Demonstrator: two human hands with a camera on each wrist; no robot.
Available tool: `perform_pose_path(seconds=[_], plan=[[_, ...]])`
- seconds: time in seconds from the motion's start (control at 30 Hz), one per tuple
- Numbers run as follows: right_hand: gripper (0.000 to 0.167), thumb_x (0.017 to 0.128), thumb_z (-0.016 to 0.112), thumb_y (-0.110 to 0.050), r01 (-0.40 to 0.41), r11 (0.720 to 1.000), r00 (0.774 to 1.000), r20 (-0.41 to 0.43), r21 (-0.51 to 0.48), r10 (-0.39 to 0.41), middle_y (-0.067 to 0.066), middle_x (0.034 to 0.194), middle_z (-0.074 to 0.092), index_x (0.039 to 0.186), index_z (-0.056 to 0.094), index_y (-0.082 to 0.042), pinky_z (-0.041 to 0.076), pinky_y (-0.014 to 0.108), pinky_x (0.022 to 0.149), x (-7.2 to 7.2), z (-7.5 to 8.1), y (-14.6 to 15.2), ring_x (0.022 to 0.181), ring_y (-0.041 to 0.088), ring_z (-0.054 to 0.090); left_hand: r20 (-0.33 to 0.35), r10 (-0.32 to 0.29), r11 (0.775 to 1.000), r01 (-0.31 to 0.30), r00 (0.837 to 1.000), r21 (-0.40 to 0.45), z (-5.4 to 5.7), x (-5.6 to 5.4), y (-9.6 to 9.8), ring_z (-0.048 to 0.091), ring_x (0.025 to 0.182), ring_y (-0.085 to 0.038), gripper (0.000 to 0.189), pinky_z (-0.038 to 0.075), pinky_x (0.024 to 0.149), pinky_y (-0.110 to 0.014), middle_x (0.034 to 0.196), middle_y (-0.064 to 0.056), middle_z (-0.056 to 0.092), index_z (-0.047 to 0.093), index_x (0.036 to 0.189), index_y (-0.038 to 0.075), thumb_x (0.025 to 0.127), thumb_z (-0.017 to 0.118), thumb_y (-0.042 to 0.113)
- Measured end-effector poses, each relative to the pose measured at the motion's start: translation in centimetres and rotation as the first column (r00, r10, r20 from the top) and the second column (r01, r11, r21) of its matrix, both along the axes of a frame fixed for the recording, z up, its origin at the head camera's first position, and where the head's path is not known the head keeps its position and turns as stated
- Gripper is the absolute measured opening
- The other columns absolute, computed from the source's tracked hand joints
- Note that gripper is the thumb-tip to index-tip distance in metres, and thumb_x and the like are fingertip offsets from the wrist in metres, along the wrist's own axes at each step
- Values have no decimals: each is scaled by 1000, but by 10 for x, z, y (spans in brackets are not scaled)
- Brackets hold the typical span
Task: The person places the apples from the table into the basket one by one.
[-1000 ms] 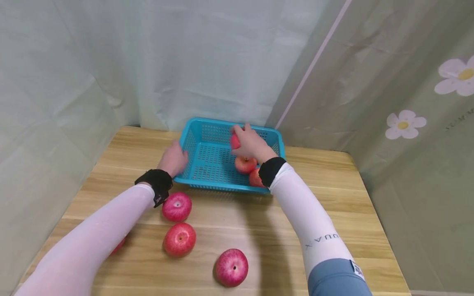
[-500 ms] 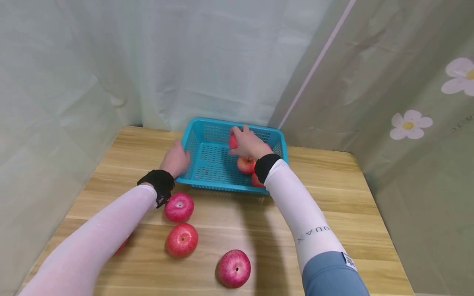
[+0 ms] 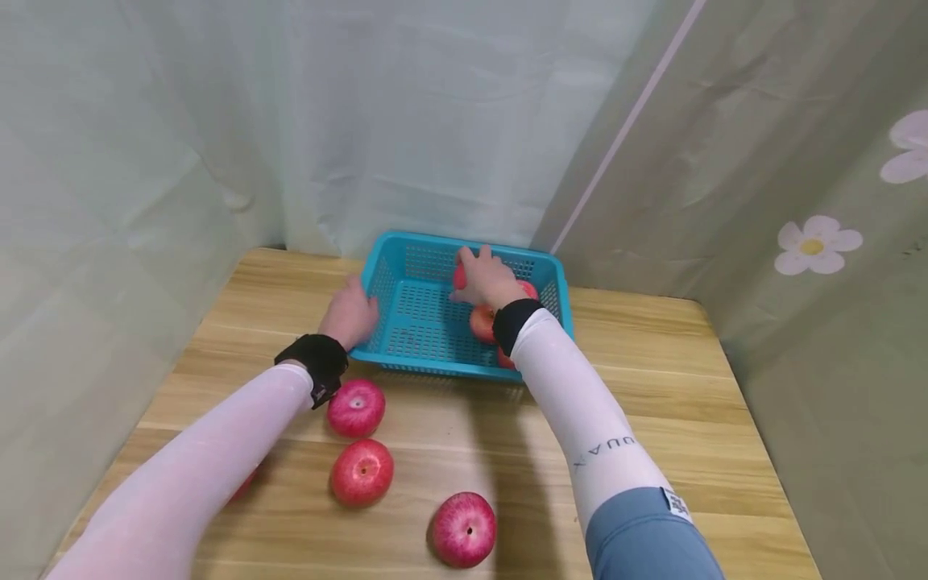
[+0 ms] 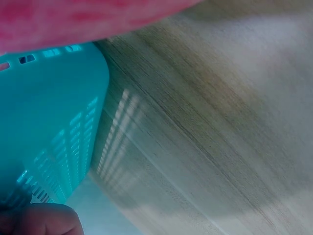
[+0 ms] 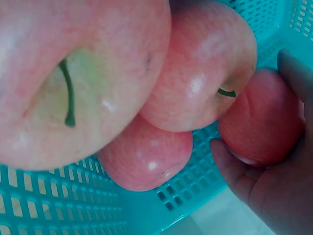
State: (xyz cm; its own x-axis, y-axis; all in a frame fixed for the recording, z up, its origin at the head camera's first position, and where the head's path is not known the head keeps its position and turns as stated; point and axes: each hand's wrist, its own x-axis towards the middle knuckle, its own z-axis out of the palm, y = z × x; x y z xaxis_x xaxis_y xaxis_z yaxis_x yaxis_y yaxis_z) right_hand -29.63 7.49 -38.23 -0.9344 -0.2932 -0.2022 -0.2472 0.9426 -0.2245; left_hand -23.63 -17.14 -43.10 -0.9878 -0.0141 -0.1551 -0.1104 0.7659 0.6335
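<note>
A blue perforated plastic basket [image 3: 413, 366] stands at the back of the table. My left hand [image 3: 350, 312] grips its left rim; in the left wrist view only a fingertip [image 4: 49, 220] shows by the basket wall. Inside the basket, my right hand [image 3: 487, 278] holds a red apple [image 5: 261, 117] between thumb and fingers. Beside that apple, several others crowd the basket's right part, among them a yellowish-red apple [image 5: 88, 88] with a green stem and a smaller-looking one [image 5: 146, 156] by the wall. My right wrist hides some of them in the head view.
On the wooden table [image 3: 638, 419], a pink-red apple [image 3: 356, 408] lies just in front of the basket. Nearer are a red apple [image 3: 362, 472] and a dark pink one [image 3: 464, 529]. My left forearm partly covers another apple [image 3: 244, 486]. A curtain [image 3: 449, 121] hangs behind.
The head view has drifted slightly, shifting the scene rightward. My right forearm has swung a little left, uncovering more of an apple behind the wrist. Both hands keep their holds.
</note>
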Motion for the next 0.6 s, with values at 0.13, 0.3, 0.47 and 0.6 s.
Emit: perform_pose_path(seconds=[0.13,0.3,0.47,0.6], plan=[[75,97,81,-44,30,1000,999,-16,9,-30,22,150,43,154,40,-16,50,55,105,0,-5,-3,136,42,50,-6,2,1000,-2,1000,-4,0,1,-1,65,104,-47,55,55,84,-56,125,-40,58,26,153,-15,114,42,21],[79,95,82,-46,43,998,998,-48,38,-41,23,145,46,156,41,-16,53,54,101,2,-8,-6,129,42,55,-4,3,1000,-3,1000,-9,-2,-1,-3,65,103,-45,54,55,83,-55,124,-38,58,28,151,-15,114,42,21],[80,95,79,-52,94,991,994,-57,93,-89,24,141,51,156,43,-16,51,58,103,2,-11,-10,130,43,54,-22,1,1000,-1,1000,-11,-3,-1,-4,65,103,-47,52,55,83,-57,122,-39,59,31,149,-16,113,42,20],[77,95,77,-56,150,982,988,-57,115,-144,24,140,53,153,44,-17,46,63,107,2,-12,-12,133,43,52,-37,-6,1000,5,999,-20,-1,1,-4,65,105,-48,51,55,87,-59,124,-40,58,32,147,-17,113,42,19]])
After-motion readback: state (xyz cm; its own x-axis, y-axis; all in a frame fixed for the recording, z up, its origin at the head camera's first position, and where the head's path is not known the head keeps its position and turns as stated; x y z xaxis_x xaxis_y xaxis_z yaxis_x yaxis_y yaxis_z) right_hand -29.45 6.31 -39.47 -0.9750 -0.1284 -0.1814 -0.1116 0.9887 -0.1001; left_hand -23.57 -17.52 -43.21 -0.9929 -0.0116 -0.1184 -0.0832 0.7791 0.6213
